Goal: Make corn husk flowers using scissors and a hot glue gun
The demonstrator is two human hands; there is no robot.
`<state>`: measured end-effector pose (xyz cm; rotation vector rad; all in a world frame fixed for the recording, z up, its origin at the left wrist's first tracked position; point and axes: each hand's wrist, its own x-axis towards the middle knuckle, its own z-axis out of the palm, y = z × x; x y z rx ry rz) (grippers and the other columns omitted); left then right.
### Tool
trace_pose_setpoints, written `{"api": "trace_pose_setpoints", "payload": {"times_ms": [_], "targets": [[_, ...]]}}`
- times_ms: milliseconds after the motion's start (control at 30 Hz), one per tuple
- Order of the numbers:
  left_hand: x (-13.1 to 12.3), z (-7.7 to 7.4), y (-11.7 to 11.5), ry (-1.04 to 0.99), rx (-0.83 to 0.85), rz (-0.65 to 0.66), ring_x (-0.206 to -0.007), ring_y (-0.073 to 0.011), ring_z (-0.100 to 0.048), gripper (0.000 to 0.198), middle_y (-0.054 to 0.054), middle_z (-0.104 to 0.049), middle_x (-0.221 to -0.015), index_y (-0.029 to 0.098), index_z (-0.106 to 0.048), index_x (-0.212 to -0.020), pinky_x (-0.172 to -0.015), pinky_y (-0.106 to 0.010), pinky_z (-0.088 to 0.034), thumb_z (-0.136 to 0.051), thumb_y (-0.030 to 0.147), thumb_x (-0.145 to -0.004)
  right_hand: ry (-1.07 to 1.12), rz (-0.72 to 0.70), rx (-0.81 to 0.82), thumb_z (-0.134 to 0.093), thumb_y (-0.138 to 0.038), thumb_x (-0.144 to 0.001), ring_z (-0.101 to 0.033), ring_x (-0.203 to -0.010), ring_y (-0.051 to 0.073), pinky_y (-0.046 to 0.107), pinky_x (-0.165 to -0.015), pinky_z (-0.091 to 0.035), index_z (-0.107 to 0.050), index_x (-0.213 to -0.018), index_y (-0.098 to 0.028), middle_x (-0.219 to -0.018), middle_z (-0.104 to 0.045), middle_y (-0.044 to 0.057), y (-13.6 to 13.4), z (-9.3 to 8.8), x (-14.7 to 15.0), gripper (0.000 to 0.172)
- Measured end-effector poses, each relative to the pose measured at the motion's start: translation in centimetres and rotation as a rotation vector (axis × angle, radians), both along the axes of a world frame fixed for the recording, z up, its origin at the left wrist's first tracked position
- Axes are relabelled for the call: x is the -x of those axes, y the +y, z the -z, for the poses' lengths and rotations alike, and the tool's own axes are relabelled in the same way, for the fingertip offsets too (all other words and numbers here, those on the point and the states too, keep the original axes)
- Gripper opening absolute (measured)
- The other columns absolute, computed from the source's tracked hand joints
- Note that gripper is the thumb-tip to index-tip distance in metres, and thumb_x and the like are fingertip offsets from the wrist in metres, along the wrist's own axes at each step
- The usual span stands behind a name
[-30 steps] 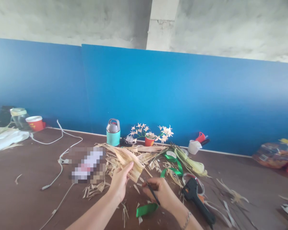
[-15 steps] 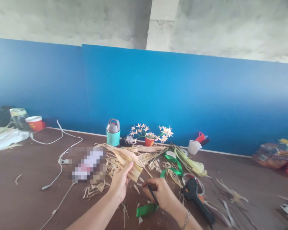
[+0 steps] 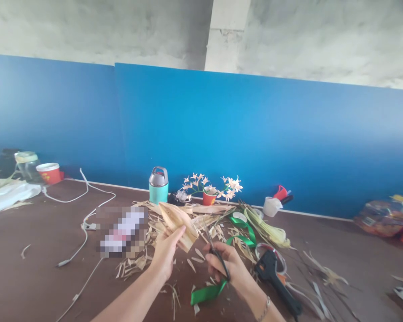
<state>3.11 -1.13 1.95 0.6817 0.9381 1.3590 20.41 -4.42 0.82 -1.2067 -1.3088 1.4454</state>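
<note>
Between the thumb and fingers of my left hand point(image 3: 166, 254) is a dry, pale tan corn husk point(image 3: 178, 220), its pointed end facing away from me. My right hand point(image 3: 229, 264) grips a pair of scissors point(image 3: 216, 253) with dark handles, the blades pointing up and to the left, just right of the husk and apart from it. Small cut husk slivers point(image 3: 192, 265) lie on the table between my hands. Below my right hand rests a piece of green ribbon point(image 3: 206, 293).
A black glue gun point(image 3: 272, 277) lies right of my right hand. Behind are a green ribbon roll point(image 3: 240, 219), a bundle of pale husks point(image 3: 267, 226), a red cup with husk flowers point(image 3: 209, 196) and a turquoise flask point(image 3: 158, 188). White cables point(image 3: 84, 223) run across the left.
My right hand has turned and shifted slightly right and up, so the scissor blades now show pointing upward. The husk in my left hand has been turned a little.
</note>
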Motion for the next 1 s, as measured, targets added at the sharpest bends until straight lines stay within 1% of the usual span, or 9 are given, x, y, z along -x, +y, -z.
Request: {"api": "trace_pose_setpoints", "payload": {"times_ms": [100, 200, 267, 333, 433, 567, 767, 900, 1000], "targets": [[0.2, -0.3, 0.0, 0.080, -0.047, 0.014, -0.049, -0.0163, -0.062, 0.027, -0.004, -0.069, -0.058, 0.011, -0.069, -0.081, -0.048, -0.023, -0.046, -0.073, 0.030, -0.063, -0.029, -0.072, 0.023, -0.072, -0.052, -0.058, -0.042, -0.033, 0.006, 0.016, -0.032, -0.031, -0.061, -0.084, -0.011, -0.043, -0.053, -0.004, -0.2, 0.0, -0.2, 0.051], [0.8, -0.5, 0.4, 0.183, -0.096, 0.000, -0.044, -0.0142, -0.058, 0.022, -0.002, -0.066, -0.051, 0.011, -0.069, -0.069, -0.042, -0.021, -0.042, -0.072, 0.032, -0.063, -0.077, -0.152, 0.059, -0.072, -0.049, -0.059, -0.042, -0.031, 0.006, 0.016, -0.031, -0.032, -0.064, -0.083, -0.009, -0.042, -0.055, -0.003, -0.3, 0.1, -0.4, 0.047], [1.1, -0.7, 0.7, 0.227, -0.108, 0.010, -0.041, -0.0122, -0.054, 0.020, -0.001, -0.062, -0.047, 0.012, -0.067, -0.062, -0.040, -0.020, -0.039, -0.070, 0.031, -0.063, -0.122, -0.177, 0.072, -0.070, -0.046, -0.063, -0.040, -0.028, 0.004, 0.015, -0.029, -0.030, -0.065, -0.083, -0.009, -0.043, -0.057, -0.003, -0.2, 0.3, -0.5, 0.043], [1.4, -0.9, 0.9, 0.245, -0.092, 0.031, -0.040, -0.0114, -0.052, 0.018, 0.000, -0.061, -0.046, 0.012, -0.066, -0.061, -0.039, -0.020, -0.037, -0.070, 0.030, -0.063, -0.160, -0.186, 0.090, -0.068, -0.044, -0.065, -0.039, -0.026, 0.004, 0.015, -0.028, -0.028, -0.065, -0.083, -0.009, -0.043, -0.058, -0.002, -0.1, 0.4, -0.6, 0.040], [1.7, -0.9, 1.1, 0.235, -0.072, 0.057, -0.043, -0.0120, -0.054, 0.016, -0.001, -0.063, -0.050, 0.013, -0.067, -0.064, -0.040, -0.020, -0.037, -0.070, 0.028, -0.062, -0.182, -0.199, 0.106, -0.067, -0.042, -0.066, -0.039, -0.026, 0.004, 0.014, -0.027, -0.028, -0.065, -0.083, -0.009, -0.044, -0.059, -0.002, -0.1, 0.6, -0.8, 0.037], [1.9, -0.6, 1.4, 0.233, -0.063, 0.089, -0.047, -0.0139, -0.057, 0.017, -0.003, -0.066, -0.055, 0.012, -0.068, -0.069, -0.042, -0.020, -0.039, -0.070, 0.028, -0.063, -0.176, -0.217, 0.101, -0.067, -0.042, -0.066, -0.040, -0.026, 0.004, 0.014, -0.028, -0.030, -0.065, -0.083, -0.009, -0.044, -0.059, -0.002, -0.1, 0.7, -1.0, 0.037], [2.1, -0.4, 1.4, 0.251, -0.072, 0.084, -0.052, -0.0171, -0.061, 0.021, -0.005, -0.068, -0.056, 0.012, -0.070, -0.076, -0.047, -0.022, -0.044, -0.071, 0.028, -0.063, -0.180, -0.204, 0.093, -0.067, -0.044, -0.065, -0.040, -0.026, 0.004, 0.015, -0.028, -0.030, -0.065, -0.084, -0.009, -0.044, -0.058, -0.003, -0.2, 0.2, -1.1, 0.039], [2.0, -0.7, 1.3, 0.238, -0.052, 0.142, -0.053, -0.0190, -0.064, 0.020, -0.005, -0.069, -0.057, 0.011, -0.071, -0.074, -0.048, -0.024, -0.045, -0.071, 0.027, -0.062, -0.197, -0.245, 0.102, -0.066, -0.040, -0.067, -0.041, -0.027, 0.004, 0.014, -0.028, -0.030, -0.064, -0.082, -0.009, -0.044, -0.059, -0.003, -0.2, 0.1, -1.2, 0.035], [2.0, -0.7, 1.3, 0.193, -0.045, 0.178, -0.056, -0.0205, -0.065, 0.022, -0.007, -0.071, -0.061, 0.011, -0.071, -0.077, -0.051, -0.025, -0.048, -0.072, 0.026, -0.061, -0.206, -0.250, 0.111, -0.065, -0.039, -0.068, -0.041, -0.027, 0.003, 0.014, -0.028, -0.029, -0.064, -0.083, -0.009, -0.045, -0.059, -0.003, -0.2, 0.0, -1.2, 0.033]]}}
